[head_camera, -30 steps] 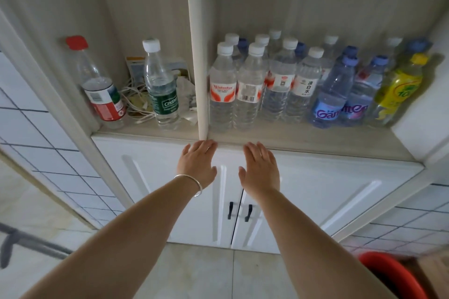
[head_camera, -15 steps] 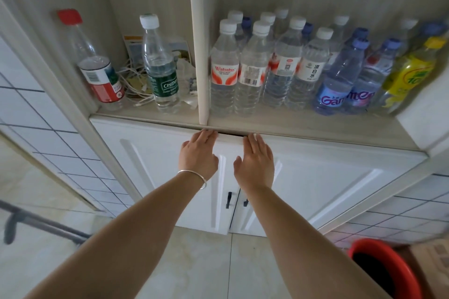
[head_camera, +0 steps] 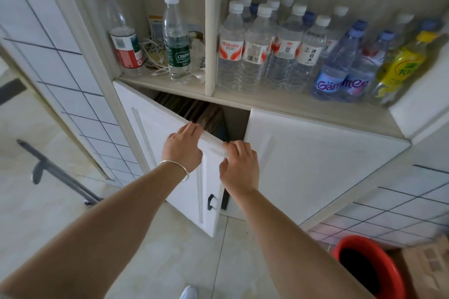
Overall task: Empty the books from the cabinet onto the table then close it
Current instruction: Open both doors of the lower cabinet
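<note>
We find the books (head_camera: 192, 110) standing inside the lower cabinet, behind the left door (head_camera: 170, 165), which hangs partly open; only their dark top edges show. Our left hand (head_camera: 182, 147) hooks its fingers over that door's top edge, gripping it. Our right hand (head_camera: 240, 165) clasps the same door's upper free corner, fingers curled over the edge, thumb on the face. The right door (head_camera: 315, 165) beside it is closed. Water bottles (head_camera: 274, 48) stand on the shelf above the left door.

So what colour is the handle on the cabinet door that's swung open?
Black, on the white left door's small handle; head view.
</note>
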